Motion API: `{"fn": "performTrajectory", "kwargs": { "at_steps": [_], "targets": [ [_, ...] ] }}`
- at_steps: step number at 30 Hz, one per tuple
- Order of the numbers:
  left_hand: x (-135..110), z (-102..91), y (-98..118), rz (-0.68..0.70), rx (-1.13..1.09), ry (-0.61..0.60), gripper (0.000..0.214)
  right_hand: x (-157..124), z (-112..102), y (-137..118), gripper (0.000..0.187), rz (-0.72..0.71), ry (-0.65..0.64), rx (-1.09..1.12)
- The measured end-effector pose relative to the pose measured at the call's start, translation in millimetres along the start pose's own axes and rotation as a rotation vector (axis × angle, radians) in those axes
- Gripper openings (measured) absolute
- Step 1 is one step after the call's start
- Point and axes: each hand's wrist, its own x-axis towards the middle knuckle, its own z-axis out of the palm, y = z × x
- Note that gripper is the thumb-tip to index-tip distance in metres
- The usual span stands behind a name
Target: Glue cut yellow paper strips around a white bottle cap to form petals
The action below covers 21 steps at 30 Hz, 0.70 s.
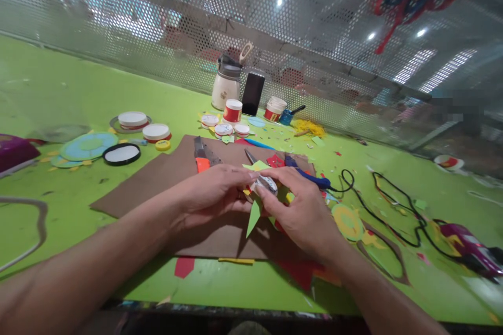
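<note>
Above a brown cardboard sheet [212, 238], both my hands grip a small paper craft piece [254, 215] with light-green pointed petals. At its middle sits a round whitish disc [269, 183] with a patterned top. My left hand [216, 193] pinches its left side, fingers curled partly beneath it. On the other side, my right hand [301, 207] has thumb and index finger closed against the disc. A box cutter [202, 159] with an orange handle lies on the cardboard beyond my left hand. A blue-handled tool [314, 179] lies just past my right hand.
Red-and-white tubs [233, 111], a white jug [226, 84] and a dark phone [253, 93] stand at the back. Paper discs [88, 145] and a black-rimmed lid [121, 154] lie left. A black cord [387, 222] and purple device [469, 246] are at right.
</note>
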Motion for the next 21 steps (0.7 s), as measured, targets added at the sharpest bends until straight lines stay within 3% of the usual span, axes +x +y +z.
{"fn": "performTrajectory", "kwargs": {
  "at_steps": [5, 15, 21],
  "targets": [
    [-0.4, 1.3, -0.5, 0.005, 0.004, 0.036, 0.018, 0.1, 1.2, -2.7, 0.017, 0.054, 0.003, -0.019],
    [0.2, 1.0, -0.6, 0.072, 0.015, -0.048, 0.023, 0.6, 3.0, 1.4, 0.016, 0.144, 0.046, 0.104],
    [-7.7, 19.6, -3.6, 0.200, 0.081, 0.160, 0.024, 4.4, 3.9, 0.8, 0.018, 0.205, 0.112, 0.122]
  ]
}}
